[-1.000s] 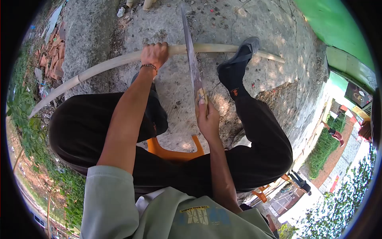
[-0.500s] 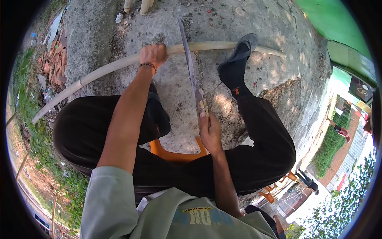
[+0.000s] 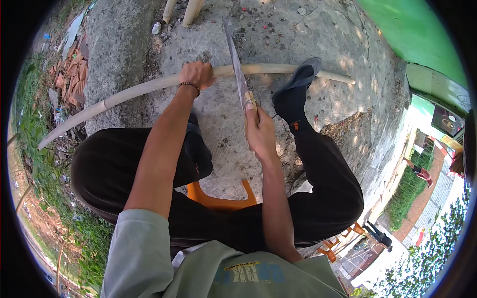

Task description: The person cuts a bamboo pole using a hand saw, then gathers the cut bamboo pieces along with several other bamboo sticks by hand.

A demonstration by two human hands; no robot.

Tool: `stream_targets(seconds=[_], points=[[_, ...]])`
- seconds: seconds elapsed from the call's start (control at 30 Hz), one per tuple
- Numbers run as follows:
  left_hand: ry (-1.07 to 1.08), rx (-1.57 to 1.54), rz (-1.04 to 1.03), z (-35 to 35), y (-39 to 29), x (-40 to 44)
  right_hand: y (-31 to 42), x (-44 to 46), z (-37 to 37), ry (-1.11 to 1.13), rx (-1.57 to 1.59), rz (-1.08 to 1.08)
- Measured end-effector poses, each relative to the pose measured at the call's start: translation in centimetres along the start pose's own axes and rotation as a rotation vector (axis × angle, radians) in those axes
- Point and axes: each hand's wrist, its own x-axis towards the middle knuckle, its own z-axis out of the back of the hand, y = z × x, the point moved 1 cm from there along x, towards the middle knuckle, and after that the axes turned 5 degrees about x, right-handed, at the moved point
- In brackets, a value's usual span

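Observation:
A long pale bamboo pole [image 3: 134, 92], with a ring-like joint on its left part, lies across in front of me and looks curved in this wide view. My left hand [image 3: 198, 74], a beaded bracelet at its wrist, is wrapped round the pole left of its middle. In my right hand [image 3: 259, 129] is the handle of a handsaw [image 3: 234, 57]. Its long blade crosses the pole just right of my left hand, tip pointing away from me. Whether the teeth have cut in cannot be seen. My dark-shod foot [image 3: 298, 82] rests on the pole farther right.
Cracked concrete [image 3: 198, 42] lies under the pole. More cut poles [image 3: 192, 11] show at the top. Broken bricks [image 3: 75, 82] and plants border the left side; a green wall [image 3: 422, 35] rises at right. An orange plastic seat [image 3: 218, 201] is beneath me.
My right hand has pushed the saw forward, away from my body, across the pole. My left hand keeps its hold on the pole. The whole view has shifted slightly.

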Motion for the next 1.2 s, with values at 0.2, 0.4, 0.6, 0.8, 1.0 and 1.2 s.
stream_targets(seconds=[0.2,0.4,0.6,0.8,1.0,1.2], points=[[0.011,-0.011,-0.023,0.0,0.3,0.3,-4.8,-9.7,1.8,-0.097,0.023,0.09],[-0.02,-0.03,0.002,-1.3,0.3,0.3,-2.4,0.8,-1.8,-0.055,0.014,0.043],[0.005,-0.072,0.028,-2.1,-0.1,-0.3,-5.6,-7.1,0.8,-0.062,0.063,-0.082],[-0.036,-0.041,-0.005,-0.9,0.5,0.8,-1.8,0.5,-0.1,-0.019,-0.01,-0.038],[-0.074,-0.065,-0.003,-1.4,0.2,0.4,-3.4,-6.3,0.2,-0.098,-0.038,0.012],[0.041,-0.061,-0.079,-0.5,0.8,1.2,-1.1,1.4,-0.7,0.052,-0.038,-0.057]])
